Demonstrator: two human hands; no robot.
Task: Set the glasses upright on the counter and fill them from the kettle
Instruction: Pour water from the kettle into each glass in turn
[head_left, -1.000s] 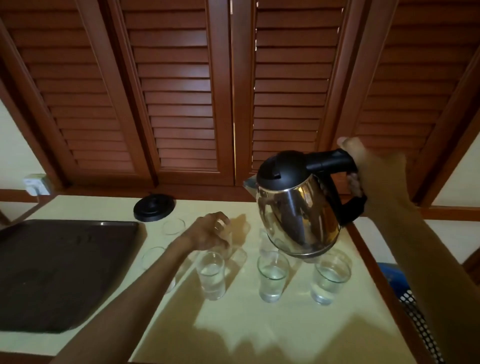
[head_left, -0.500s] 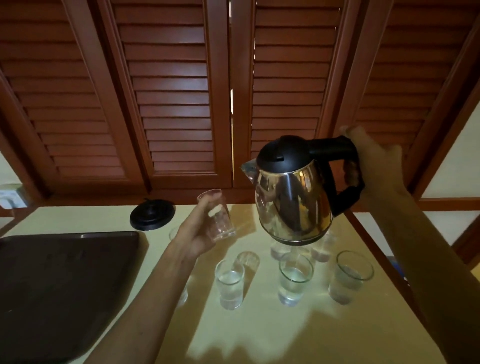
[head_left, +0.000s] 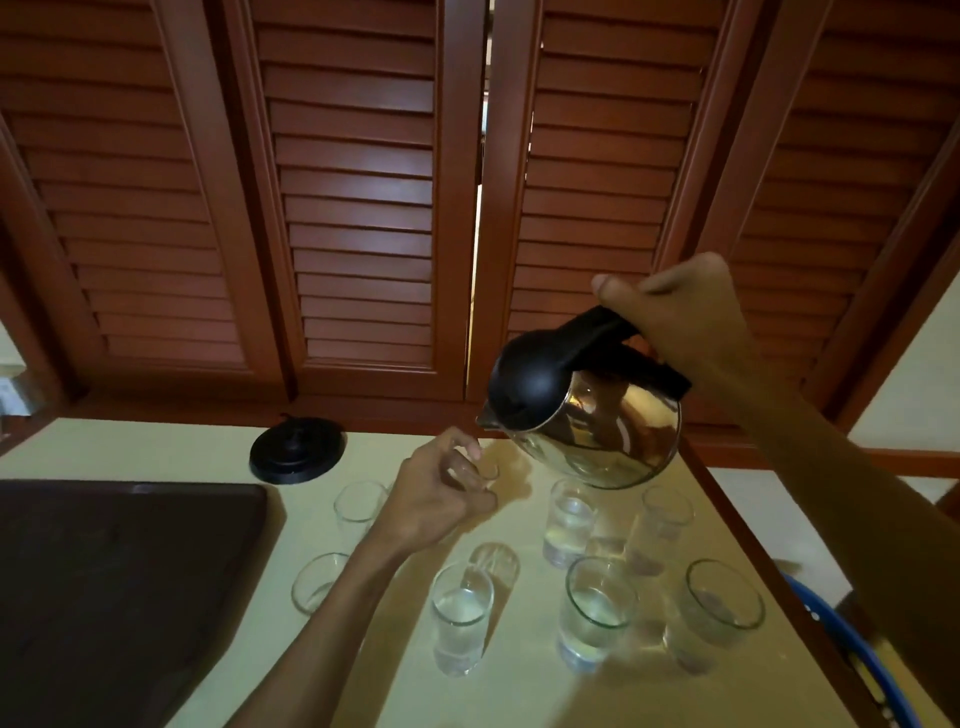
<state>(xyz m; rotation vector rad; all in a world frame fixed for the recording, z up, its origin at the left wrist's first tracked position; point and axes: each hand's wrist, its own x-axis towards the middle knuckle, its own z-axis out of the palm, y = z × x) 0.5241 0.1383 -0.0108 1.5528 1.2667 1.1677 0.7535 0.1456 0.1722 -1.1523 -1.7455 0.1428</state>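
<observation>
nearest of all, three glasses stood upright in a row on the pale counter (head_left: 519, 691): a water-filled glass (head_left: 461, 626), another filled glass (head_left: 595, 613), and a right-hand glass (head_left: 719, 616) whose contents i couldn't judge. behind them stood two more glasses (head_left: 569, 519), and to the left two others (head_left: 358, 506) beside a dark tray (head_left: 124, 582). above the middle, the left hand (head_left: 441, 499) had its fingers (head_left: 470, 452) curled round a small clear glass (head_left: 480, 470), held off the counter. just right of it, the right hand (head_left: 670, 312) gripped the black handle of the steel kettle (head_left: 597, 421), which was tipped with its spout toward that held glass. farther back lay the black kettle base (head_left: 297, 451), and behind everything rose brown louvred shutters (head_left: 358, 208).
</observation>
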